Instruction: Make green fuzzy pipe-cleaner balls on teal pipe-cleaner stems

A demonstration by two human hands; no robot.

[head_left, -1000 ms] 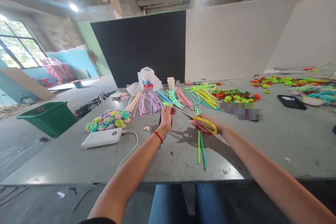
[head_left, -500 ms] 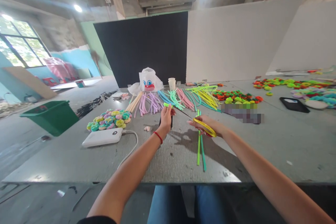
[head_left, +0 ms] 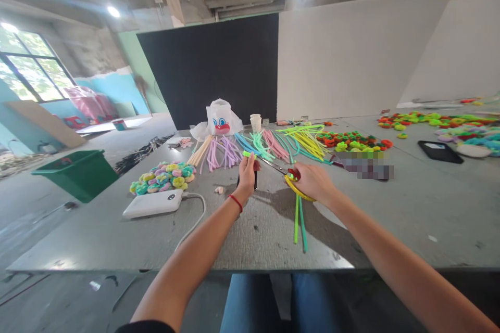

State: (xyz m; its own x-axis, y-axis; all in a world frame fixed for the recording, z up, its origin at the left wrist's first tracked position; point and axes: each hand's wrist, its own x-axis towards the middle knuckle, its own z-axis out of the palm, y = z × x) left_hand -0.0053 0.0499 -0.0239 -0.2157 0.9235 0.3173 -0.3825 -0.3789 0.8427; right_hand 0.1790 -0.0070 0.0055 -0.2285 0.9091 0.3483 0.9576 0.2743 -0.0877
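**Mid-table (head_left: 269, 234), yellow-handled scissors (head_left: 297, 188) in one hand and a green pipe cleaner piece (head_left: 247, 154) in the other**

Toward the near edge of the table, 2 green pipe cleaner strands (head_left: 299, 223) lie side by side just below the right hand (head_left: 314, 183). The fingers of that hand are clenched around the scissors' yellow and red handles, and the metal blades (head_left: 273, 165) point across toward the left hand (head_left: 247, 177), ending just beside it. Whether the blades are open or closed is too small to tell. The left hand's fingers pinch the short green pipe cleaner piece upright, with its tip showing above them. A red string bracelet (head_left: 235, 203) circles the left wrist, and a dark flat object (head_left: 255, 179), partly hidden, sits behind that hand.

Left of the hands, a white power bank (head_left: 152, 204) with a white cable (head_left: 198, 217) lies beside a heap of pastel pipe cleaner flowers (head_left: 162, 177). Along the far edge, bundles of purple (head_left: 221, 153) and yellow pipe cleaners (head_left: 307, 144) fan out below a white bag with a clown face (head_left: 221, 119) and a paper cup (head_left: 255, 122). Orange and green flowers (head_left: 351, 141) sit further right, near a blurred patch (head_left: 367, 167). A black tablet (head_left: 439, 152) lies at the right side, and a green bin (head_left: 74, 176) stands on the floor (head_left: 58, 229) off the left edge.
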